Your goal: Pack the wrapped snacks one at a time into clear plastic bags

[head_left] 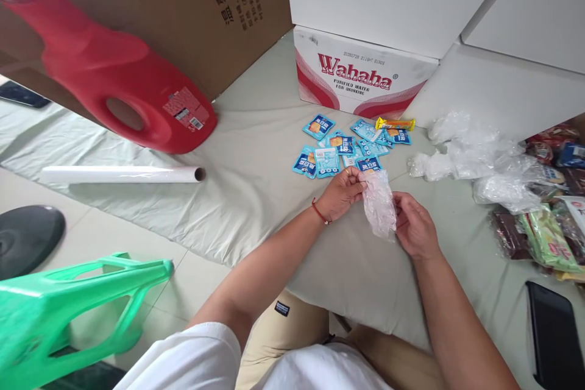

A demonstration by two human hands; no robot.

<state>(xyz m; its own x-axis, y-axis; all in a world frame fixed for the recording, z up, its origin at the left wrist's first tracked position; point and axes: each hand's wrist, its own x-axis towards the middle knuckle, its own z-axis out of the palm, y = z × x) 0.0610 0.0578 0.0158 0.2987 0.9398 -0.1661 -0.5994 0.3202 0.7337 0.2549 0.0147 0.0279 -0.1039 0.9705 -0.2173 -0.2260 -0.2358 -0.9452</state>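
A crumpled clear plastic bag [380,204] is stretched between my hands above the cloth-covered surface. My left hand [340,194], with a red cord at the wrist, pinches its upper left corner. On the other side, my right hand [415,225] grips the bag's right edge between thumb and fingers. Just beyond lie several small blue snack packets [327,161], partly overlapping. A yellow-wrapped bar [395,124] rests on the packets at the back right.
Crumpled clear plastic bags [479,155] lie to the right, beside assorted wrapped snacks [546,237] and a black phone [555,335]. A Wahaha carton [361,76] stands behind. Leftward are a red jug [132,85], a white roll [123,174] and a green stool [77,311].
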